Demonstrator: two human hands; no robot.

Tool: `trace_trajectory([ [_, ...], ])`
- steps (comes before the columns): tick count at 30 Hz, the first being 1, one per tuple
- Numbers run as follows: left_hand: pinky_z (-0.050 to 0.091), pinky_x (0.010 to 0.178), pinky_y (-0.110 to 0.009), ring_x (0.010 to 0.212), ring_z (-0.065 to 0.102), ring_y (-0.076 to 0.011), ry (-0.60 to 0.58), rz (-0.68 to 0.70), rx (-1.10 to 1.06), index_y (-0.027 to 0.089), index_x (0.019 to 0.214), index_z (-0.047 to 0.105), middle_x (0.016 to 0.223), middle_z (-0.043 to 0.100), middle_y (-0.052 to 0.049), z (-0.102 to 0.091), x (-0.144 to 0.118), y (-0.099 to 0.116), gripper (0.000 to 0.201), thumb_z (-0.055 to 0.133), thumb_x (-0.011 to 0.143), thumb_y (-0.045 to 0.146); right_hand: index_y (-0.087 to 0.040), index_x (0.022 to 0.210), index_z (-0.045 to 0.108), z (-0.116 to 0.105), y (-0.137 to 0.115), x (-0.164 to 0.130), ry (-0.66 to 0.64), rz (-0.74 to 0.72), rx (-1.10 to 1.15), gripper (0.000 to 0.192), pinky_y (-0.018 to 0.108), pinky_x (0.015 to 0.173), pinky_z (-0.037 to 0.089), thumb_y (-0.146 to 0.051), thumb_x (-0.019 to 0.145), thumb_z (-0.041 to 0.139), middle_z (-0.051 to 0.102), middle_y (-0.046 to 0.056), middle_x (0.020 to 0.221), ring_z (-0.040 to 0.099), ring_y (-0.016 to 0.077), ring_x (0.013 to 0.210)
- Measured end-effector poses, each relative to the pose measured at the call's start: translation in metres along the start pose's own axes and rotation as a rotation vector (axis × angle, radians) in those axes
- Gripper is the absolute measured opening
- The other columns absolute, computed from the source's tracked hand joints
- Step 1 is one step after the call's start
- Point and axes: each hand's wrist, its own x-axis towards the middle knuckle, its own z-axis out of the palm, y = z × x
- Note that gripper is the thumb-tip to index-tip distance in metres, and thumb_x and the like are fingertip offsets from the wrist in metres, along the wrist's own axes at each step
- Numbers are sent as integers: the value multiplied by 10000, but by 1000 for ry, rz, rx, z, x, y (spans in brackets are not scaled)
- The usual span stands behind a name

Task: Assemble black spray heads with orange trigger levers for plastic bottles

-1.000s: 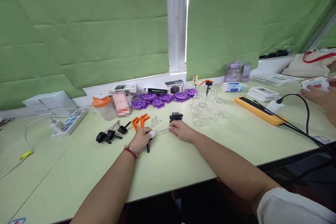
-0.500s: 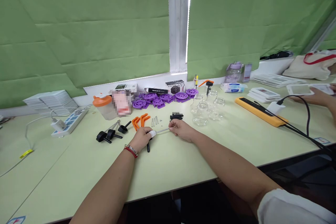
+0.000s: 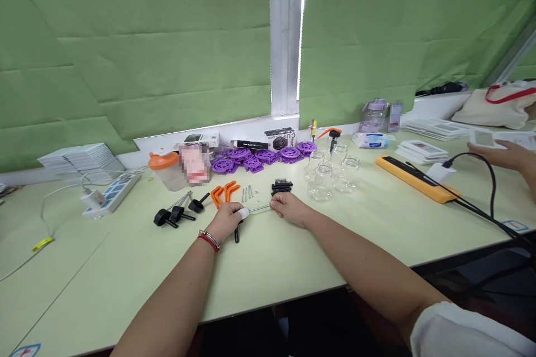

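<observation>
My left hand (image 3: 229, 220) is closed around a black part with a short black handle (image 3: 237, 234) that sticks out below the fingers. A thin metal rod (image 3: 260, 208) runs from this hand to my right hand (image 3: 288, 207), whose thumb and fingers pinch its far end. The rod's ends are hidden by the fingers. Left of my hands lie several similar black round parts with handles (image 3: 178, 214). Orange angled handles (image 3: 224, 192) and slim silver pins (image 3: 247, 193) lie just beyond. Behind my right hand is a cluster of black pieces (image 3: 281, 186).
Purple wheel-like parts (image 3: 252, 164) lie along the back. Glass jars (image 3: 320, 187) stand right of centre. An orange-lidded container (image 3: 165, 170) and a white power strip (image 3: 113, 195) are left; a yellow power strip (image 3: 414, 178) is right. A co-worker's hand (image 3: 502, 155) holds a white frame.
My hands keep almost the same place and grip on the rod. At the far right, the co-worker's hand and white frame have shifted slightly.
</observation>
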Motion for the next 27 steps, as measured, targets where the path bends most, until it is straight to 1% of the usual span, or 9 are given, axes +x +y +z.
trace_trajectory([
  [4,287,548,-254,549,362,-107,-7,-4,-5,159,662,567,603,412,16,0,-1,0,217,524,739,358,-173,675,479,0,2,1,5,-4,14,215,241,555,311,-318,834,464,443,-48,501,371,94,499],
  [8,290,562,-261,555,361,-111,-6,-6,-18,159,645,554,600,402,17,1,-2,3,216,525,732,355,-176,770,497,0,3,2,-4,-16,117,141,238,548,325,-312,797,523,445,-58,546,393,89,499],
  [11,294,571,-269,559,368,-116,-6,-12,-6,159,636,554,596,399,15,0,-3,5,218,525,728,355,-176,813,500,-1,4,1,-12,-36,159,131,236,550,337,-277,760,566,451,-61,577,411,86,508],
  [16,297,575,-270,560,367,-113,-7,-2,-3,156,641,565,592,401,16,1,-2,3,213,524,734,344,-175,779,512,-1,4,1,-15,-14,69,96,235,553,319,-266,778,541,455,-58,530,399,93,511],
  [22,289,557,-259,543,359,-104,-8,7,-25,157,625,551,578,399,23,1,-2,1,222,531,745,343,-173,723,500,-1,3,0,-14,-4,7,167,241,561,309,-305,823,483,466,-45,532,374,94,516],
  [27,282,551,-255,538,354,-101,-11,3,-17,159,621,548,576,395,25,1,-3,3,228,531,744,351,-175,700,499,0,5,2,-11,-5,0,203,241,561,310,-341,819,494,467,-45,525,376,96,510],
])
